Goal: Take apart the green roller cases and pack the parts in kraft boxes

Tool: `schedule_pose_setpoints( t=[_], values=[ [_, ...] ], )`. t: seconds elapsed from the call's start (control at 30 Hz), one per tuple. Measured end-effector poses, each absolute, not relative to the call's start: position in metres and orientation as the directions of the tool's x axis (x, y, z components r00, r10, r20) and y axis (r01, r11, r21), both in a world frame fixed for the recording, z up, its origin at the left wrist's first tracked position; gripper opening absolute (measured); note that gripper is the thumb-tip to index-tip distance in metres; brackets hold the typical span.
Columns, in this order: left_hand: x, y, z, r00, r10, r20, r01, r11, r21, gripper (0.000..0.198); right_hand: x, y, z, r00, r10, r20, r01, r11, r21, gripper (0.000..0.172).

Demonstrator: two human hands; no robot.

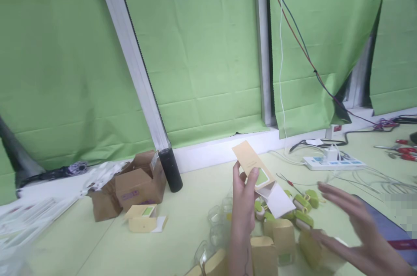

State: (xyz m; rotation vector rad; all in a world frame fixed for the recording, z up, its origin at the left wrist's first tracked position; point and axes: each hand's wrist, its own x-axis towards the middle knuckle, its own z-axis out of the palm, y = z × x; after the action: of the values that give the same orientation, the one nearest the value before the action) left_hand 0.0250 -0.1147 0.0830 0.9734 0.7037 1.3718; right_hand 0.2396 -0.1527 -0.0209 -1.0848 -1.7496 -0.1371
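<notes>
My left hand (243, 202) is raised above the table, its fingers closed round a small tan carton (257, 172) with a green label and an open white flap. My right hand (355, 228) hovers to the right, blurred by motion, fingers stretched out and apart, holding nothing. Below the hands lie several small green-and-white items (302, 202) and several tan cartons (280, 237), with clear plastic wrappers (216, 224) beside them.
At the left stand a torn brown cardboard box (137, 182), a black cylinder (170, 169) and two loose tan cartons (143, 217). A white power strip (332, 163), cables and red-handled tools (404, 152) lie at the right. Green sheeting covers the wall behind.
</notes>
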Motion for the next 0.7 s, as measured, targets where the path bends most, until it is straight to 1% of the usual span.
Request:
schedule_pose_setpoints(
  t=[0.03, 0.1, 0.13, 0.17, 0.23, 0.3, 0.4, 0.5, 0.57, 0.63, 0.7],
  values=[
    [0.026, -0.117, 0.085, 0.110, 0.986, 0.124, -0.452, -0.062, 0.890, 0.050, 0.230, -0.154, -0.004, -0.258, 0.529, 0.809, 0.748, 0.639, -0.179, 0.066],
    [0.028, -0.121, 0.088, 0.125, 0.985, 0.122, -0.396, -0.063, 0.916, 0.044, 0.214, -0.153, 0.022, -0.481, 0.440, 0.758, 0.761, 0.639, 0.112, 0.064],
    [0.028, -0.122, 0.088, 0.137, 0.983, 0.120, -0.363, -0.063, 0.930, 0.042, 0.209, -0.151, 0.030, -0.548, 0.431, 0.717, 0.758, 0.617, 0.209, 0.067],
    [0.029, -0.123, 0.089, 0.152, 0.981, 0.118, -0.336, -0.061, 0.940, 0.042, 0.205, -0.149, 0.036, -0.592, 0.430, 0.681, 0.754, 0.595, 0.280, 0.072],
    [0.029, -0.123, 0.089, 0.186, 0.977, 0.108, -0.310, -0.046, 0.950, 0.043, 0.202, -0.145, 0.042, -0.646, 0.434, 0.628, 0.739, 0.564, 0.370, 0.080],
    [0.028, -0.123, 0.088, 0.209, 0.974, 0.093, -0.297, -0.028, 0.954, 0.045, 0.203, -0.142, 0.045, -0.677, 0.402, 0.616, 0.715, 0.557, 0.423, 0.080],
    [0.028, -0.122, 0.086, 0.235, 0.969, 0.076, -0.274, -0.008, 0.962, 0.047, 0.205, -0.139, 0.047, -0.705, 0.339, 0.623, 0.679, 0.576, 0.454, 0.072],
    [0.028, -0.119, 0.082, 0.309, 0.948, 0.076, -0.291, 0.018, 0.956, 0.044, 0.205, -0.137, 0.049, -0.710, 0.288, 0.643, 0.659, 0.593, 0.463, 0.061],
    [0.029, -0.117, 0.078, 0.342, 0.937, 0.069, -0.297, 0.038, 0.954, 0.042, 0.203, -0.136, 0.049, -0.698, 0.264, 0.666, 0.659, 0.600, 0.453, 0.048],
    [0.031, -0.115, 0.074, 0.354, 0.933, 0.062, -0.303, 0.052, 0.951, 0.043, 0.201, -0.136, 0.047, -0.659, 0.246, 0.711, 0.676, 0.608, 0.416, 0.037],
    [0.033, -0.114, 0.070, 0.346, 0.937, 0.041, -0.297, 0.068, 0.952, 0.050, 0.200, -0.137, 0.046, -0.592, 0.254, 0.765, 0.708, 0.618, 0.342, 0.033]
  ],
)
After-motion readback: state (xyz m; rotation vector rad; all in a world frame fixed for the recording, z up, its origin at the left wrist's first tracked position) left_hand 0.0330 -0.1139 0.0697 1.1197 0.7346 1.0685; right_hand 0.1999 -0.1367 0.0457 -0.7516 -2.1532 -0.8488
